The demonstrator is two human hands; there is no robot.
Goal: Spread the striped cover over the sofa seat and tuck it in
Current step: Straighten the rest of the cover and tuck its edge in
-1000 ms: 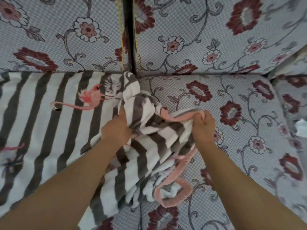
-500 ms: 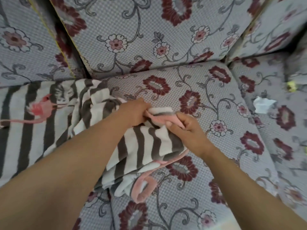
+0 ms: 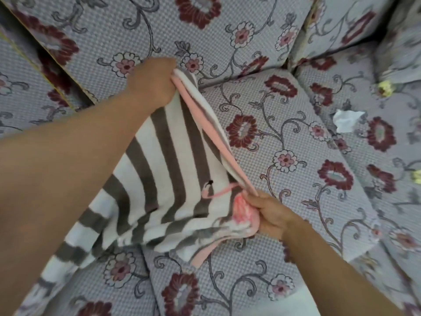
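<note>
Stretching between your two hands, the grey-and-white striped fleece cover with the pink edging (image 3: 164,169) hangs lifted above the sofa seat cushion of grey woven fabric with dark red flowers (image 3: 284,142), its pink hem pulled into a taut line from upper left to lower right. Your left hand (image 3: 151,82) has its fingers clenched round the upper corner of the cover, up against the floral back cushion (image 3: 159,30). Your right hand (image 3: 270,213) grasps the lower end of that same pink hem, fingers curled round a bunched fold where a pink flamingo print (image 3: 218,192) shows on the stripes. Below your left forearm the rest of the cover slopes down to the left and lies on the neighbouring seat; its far end runs out of view under your arm. A loose pink-edged corner droops onto the seat just below your right hand. Most of the floral seat cushion to the right of the hem is uncovered. Further right, on the next cushion, a crumpled white piece of paper or tissue (image 3: 346,119) lies well apart from the cover, and a small yellow scrap (image 3: 386,88) sits beyond it near the back; you cannot tell what that scrap is
</note>
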